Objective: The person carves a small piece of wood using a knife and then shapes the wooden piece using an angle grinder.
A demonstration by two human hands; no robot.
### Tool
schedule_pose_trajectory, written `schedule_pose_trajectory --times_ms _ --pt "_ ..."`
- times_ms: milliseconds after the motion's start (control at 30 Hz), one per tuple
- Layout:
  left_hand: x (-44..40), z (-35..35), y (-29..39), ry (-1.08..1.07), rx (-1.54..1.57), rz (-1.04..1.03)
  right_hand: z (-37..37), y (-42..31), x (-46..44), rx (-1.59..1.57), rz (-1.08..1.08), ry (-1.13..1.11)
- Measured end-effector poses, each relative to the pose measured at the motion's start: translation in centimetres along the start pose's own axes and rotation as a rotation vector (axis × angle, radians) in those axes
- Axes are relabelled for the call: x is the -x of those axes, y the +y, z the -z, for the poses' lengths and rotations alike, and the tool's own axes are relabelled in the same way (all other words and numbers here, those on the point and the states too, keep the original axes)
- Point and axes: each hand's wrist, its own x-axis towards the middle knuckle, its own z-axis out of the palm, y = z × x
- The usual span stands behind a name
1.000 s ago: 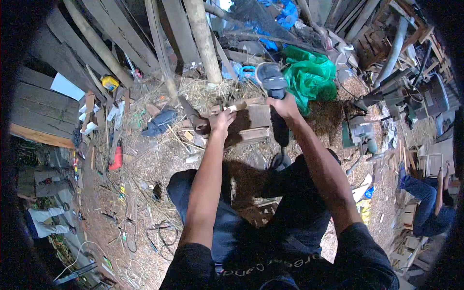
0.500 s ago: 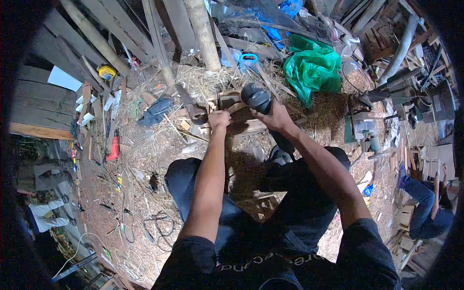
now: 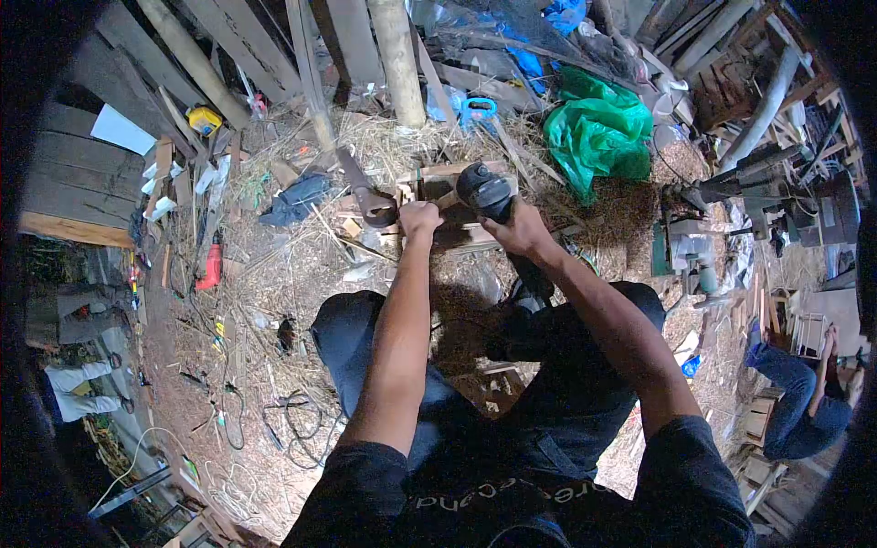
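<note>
My left hand (image 3: pixel 420 219) is closed around the near left corner of a small wooden frame (image 3: pixel 470 239) on the floor in front of me. Wrapped round a dark power tool (image 3: pixel 486 189), my right hand (image 3: pixel 523 228) holds it over the frame's right part. The tool has a rounded black head, and its body runs back beneath my wrist; its exact kind is unclear. Whether its head touches the wood cannot be made out. Just left of the frame lies a dark, long metal-looking piece with a rounded end (image 3: pixel 370 203).
Straw and shavings cover the floor. A green plastic sheet (image 3: pixel 598 132) lies at back right, and a blue-handled item (image 3: pixel 477 111) beyond the frame. A red tool (image 3: pixel 211 267) and tangled cables (image 3: pixel 300 425) are leftward. Another person (image 3: pixel 795 402) sits at far right.
My view has shifted slightly, so the surroundings sit a little differently. The power tool's head has moved slightly relative to the frame. Both hands keep their holds.
</note>
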Motion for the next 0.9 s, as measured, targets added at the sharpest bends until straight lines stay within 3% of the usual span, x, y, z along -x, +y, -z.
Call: schedule_pose_trajectory --times_ms 167,267,333,467,667,767,867,900 --pt "-2.9 0.1 -2.8 -0.015 -0.191 -0.119 0.7 -1.4 0.6 -0.033 -0.021 -0.096" --pt "1.2 0.3 1.2 -0.073 0.065 0.074 1.6 -1.5 0.6 -0.014 -0.035 -0.061" --pt "1.8 0.0 1.4 -0.083 0.087 0.047 1.7 -1.4 0.7 -0.037 -0.076 0.071" --pt "1.6 -0.2 0.9 -0.082 0.241 0.013 2.2 0.1 0.3 -0.079 -0.052 0.106" --pt "-0.5 -0.3 -0.7 -0.077 0.054 -0.017 1.9 -0.3 0.8 -0.078 -0.005 0.088" --pt "-1.9 -0.5 -1.7 -0.012 -0.120 -0.027 2.1 -1.5 1.1 -0.053 -0.112 0.025" --pt "0.8 -0.7 0.3 0.055 0.111 -0.008 -0.1 1.2 0.6 -0.028 -0.033 -0.007" --pt "1.8 -0.4 1.2 0.047 0.024 -0.051 0.3 0.8 0.8 -0.028 -0.044 -0.038"
